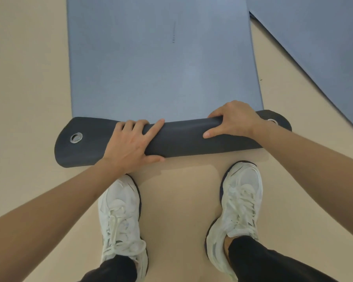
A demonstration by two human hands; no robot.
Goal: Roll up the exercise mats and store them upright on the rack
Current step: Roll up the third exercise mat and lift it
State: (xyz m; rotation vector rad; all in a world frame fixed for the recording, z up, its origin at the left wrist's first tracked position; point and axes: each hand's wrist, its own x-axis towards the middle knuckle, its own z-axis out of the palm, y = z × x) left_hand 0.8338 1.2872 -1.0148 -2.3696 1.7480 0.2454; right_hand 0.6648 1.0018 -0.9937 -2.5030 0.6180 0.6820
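Floor [25, 78]: beige, smooth. On it a blue-grey mat [151, 68] lies flat ahead of you, its near end turned over with the dark underside up. A second mat [314, 37] lies flat at an angle, just beside the first on its right. Your left shoe [120, 210] and right shoe [238, 200] stand on bare floor near the turned end

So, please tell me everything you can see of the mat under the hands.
The mat is blue-grey on top and dark grey beneath, seemingly foam. Its near end is turned over into a first roll, showing two metal eyelets near the corners. The rest lies flat on the beige floor. The left hand and right hand grip the rolled part, fingers curled over its far edge.
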